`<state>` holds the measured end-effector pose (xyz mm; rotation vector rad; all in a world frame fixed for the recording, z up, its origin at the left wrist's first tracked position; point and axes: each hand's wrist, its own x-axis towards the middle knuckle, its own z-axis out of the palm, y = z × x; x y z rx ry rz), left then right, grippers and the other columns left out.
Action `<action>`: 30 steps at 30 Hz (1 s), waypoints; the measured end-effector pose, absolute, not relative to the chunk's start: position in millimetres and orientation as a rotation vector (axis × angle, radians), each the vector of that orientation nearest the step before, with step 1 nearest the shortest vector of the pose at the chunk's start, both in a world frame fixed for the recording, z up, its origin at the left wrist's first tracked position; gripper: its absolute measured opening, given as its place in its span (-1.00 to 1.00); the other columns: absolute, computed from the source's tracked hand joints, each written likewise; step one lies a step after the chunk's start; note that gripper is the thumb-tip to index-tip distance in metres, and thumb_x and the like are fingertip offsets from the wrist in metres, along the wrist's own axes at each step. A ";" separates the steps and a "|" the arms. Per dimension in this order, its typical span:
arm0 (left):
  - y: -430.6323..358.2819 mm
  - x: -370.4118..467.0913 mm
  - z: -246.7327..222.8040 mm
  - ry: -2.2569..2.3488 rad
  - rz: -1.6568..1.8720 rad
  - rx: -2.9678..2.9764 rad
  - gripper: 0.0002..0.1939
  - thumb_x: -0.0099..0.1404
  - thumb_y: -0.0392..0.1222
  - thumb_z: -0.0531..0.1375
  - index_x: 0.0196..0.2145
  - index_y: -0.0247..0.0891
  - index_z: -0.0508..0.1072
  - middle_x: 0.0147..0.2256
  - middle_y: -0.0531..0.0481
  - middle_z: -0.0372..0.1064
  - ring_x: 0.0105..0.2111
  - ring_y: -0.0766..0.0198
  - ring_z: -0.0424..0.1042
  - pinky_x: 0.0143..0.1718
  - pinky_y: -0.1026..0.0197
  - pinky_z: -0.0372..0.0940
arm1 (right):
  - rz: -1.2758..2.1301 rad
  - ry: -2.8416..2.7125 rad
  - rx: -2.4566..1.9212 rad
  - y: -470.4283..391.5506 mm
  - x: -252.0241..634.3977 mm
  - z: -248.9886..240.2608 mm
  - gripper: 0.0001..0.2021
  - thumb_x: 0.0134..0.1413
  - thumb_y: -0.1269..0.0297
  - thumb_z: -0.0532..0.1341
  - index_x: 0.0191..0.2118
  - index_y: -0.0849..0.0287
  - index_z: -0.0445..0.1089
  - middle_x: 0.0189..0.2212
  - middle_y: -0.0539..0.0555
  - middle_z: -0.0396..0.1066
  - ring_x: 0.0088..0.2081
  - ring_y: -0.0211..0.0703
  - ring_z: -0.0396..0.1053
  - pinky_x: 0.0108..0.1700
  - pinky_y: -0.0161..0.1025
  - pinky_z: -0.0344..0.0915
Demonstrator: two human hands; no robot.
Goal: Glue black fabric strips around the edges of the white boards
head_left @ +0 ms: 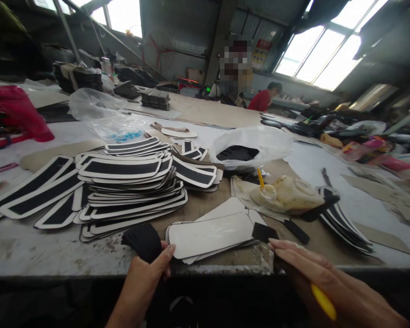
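My left hand (148,269) grips a curled bundle of black strips (143,241). Its thumb lies at the left end of a pale, flat panel (212,232), the top one of a small fanned stack at the table's front edge. A yellow handle (323,301) sticks out below my right hand (314,269); the other end of that tool is hidden. The right fingers are stretched forward and close together, their tips beside a small black piece (264,232) on the panel's right end. Whether they touch that piece, I cannot tell.
Left of the panels rises a tall pile of white-edged black panels (133,182). Behind them are a plastic bag (259,141) with black material and a glue-stained cup (264,193) holding a yellow stick. More panels (345,223) lie right. A person in red (259,99) is far back.
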<state>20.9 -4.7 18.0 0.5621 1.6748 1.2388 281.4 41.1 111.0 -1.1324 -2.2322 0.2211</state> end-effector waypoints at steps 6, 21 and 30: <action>-1.1 18.1 12.7 1.604 1.267 0.543 -0.67 -0.01 0.06 0.23 -0.45 -0.27 0.33 -0.73 0.17 0.23 -0.64 0.34 0.20 -0.54 0.30 0.13 | 0.462 -1.895 -1.525 49.4 277.6 126.1 -0.78 0.01 0.13 0.16 -0.26 0.10 0.42 -0.39 0.04 0.48 -0.38 -0.11 0.44 -0.30 -0.27 0.39; 1.8 11.4 16.0 1.475 1.218 0.523 -0.74 0.08 -0.01 0.16 -0.46 -0.30 0.34 -0.64 0.11 0.22 -0.61 0.34 0.19 -0.58 0.29 0.09 | 1.020 -3.302 -0.734 144.2 136.5 109.8 -0.80 -0.03 0.16 0.16 -0.41 0.19 0.41 -0.58 -0.04 0.31 -0.55 -0.32 0.20 -0.55 -0.42 0.01; 12.0 2.2 10.6 1.500 1.075 0.485 -0.66 -0.01 0.08 0.17 -0.51 -0.30 0.33 -0.67 0.08 0.23 -0.65 0.33 0.23 -0.63 0.29 0.11 | 0.873 -3.500 -0.550 161.5 97.1 85.8 -0.77 -0.06 0.18 0.17 -0.31 0.16 0.47 -0.52 0.00 0.41 -0.50 -0.26 0.27 -0.57 -0.40 -0.01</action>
